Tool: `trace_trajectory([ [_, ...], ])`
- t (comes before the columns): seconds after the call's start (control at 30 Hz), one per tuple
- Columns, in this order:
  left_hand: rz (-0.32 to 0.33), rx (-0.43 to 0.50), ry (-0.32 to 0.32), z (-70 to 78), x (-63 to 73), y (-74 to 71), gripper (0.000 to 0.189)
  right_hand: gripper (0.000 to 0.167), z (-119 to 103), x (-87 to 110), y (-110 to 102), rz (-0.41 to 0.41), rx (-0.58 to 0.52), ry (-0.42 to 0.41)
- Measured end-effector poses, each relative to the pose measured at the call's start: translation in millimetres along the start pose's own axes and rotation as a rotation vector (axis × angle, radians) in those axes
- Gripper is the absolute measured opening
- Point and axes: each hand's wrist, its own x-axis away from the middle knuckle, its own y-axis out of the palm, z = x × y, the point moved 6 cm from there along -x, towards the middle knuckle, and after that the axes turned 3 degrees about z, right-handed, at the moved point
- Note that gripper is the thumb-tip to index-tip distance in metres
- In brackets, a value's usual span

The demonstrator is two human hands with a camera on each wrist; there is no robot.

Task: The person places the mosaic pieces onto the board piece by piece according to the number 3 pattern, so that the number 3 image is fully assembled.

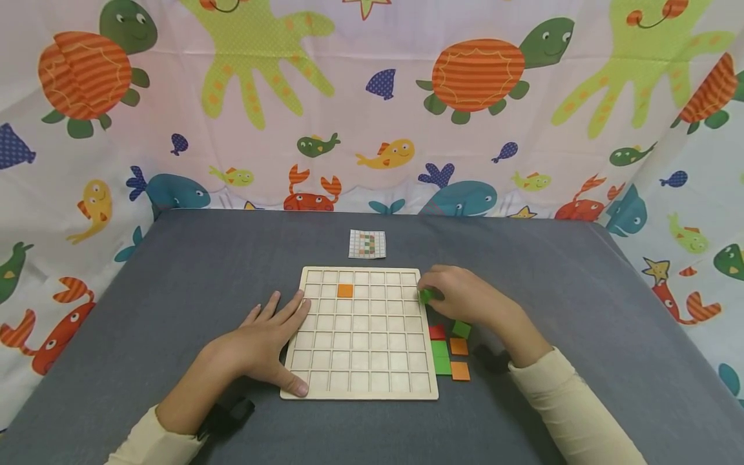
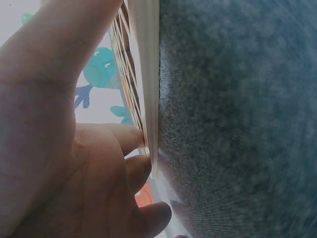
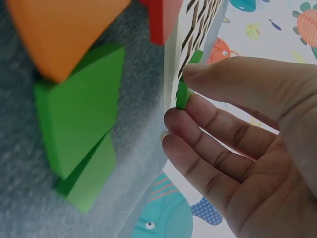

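Observation:
A pale wooden grid board lies flat on the table, with one orange tile in a cell of its top row. Between thumb and fingers my right hand pinches a small green tile at the board's upper right edge. In the right wrist view that green tile is tilted beside the board's rim. My left hand rests with spread fingers along the left edge, its thumb on the lower left corner. The left wrist view shows fingertips touching the board's side.
Right of the board lie loose tiles: a red one, green ones, a separate green one and two orange ones, the upper above the lower. A small printed grid card lies behind the board. A patterned curtain hangs behind.

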Motion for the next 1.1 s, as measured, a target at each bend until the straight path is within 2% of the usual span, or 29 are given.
trace_trajectory([
  [0.9, 0.016, 0.010, 0.021, -0.8, 1.8, -0.6, 0.143, 0.021, -29, -41.3, 16, -0.075, -0.058, -0.073],
  [1.1, 0.016, 0.014, 0.019, -0.2, 1.8, -2.0, 0.143, 0.020, -35, -50.2, 18, -0.060, -0.053, -0.107],
])
